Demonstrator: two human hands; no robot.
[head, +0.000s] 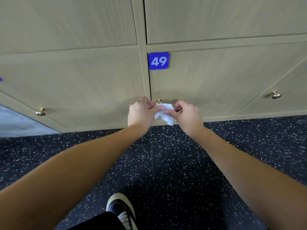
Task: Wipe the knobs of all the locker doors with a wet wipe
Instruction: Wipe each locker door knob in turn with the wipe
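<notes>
We hold the white wet wipe between both hands, low in front of the locker door that carries the blue number plate reading 49. Our left hand pinches the wipe's left edge with curled fingers, and our right hand pinches its right edge the same way, so the wipe is stretched between them with one corner hanging down. The brass knob of this door sits just above and behind the wipe; we cannot tell whether the wipe touches it. Another knob shows on the door to the left, and a third knob on the door to the right. Below us lies a dark speckled floor, with one black shoe near the bottom edge.
</notes>
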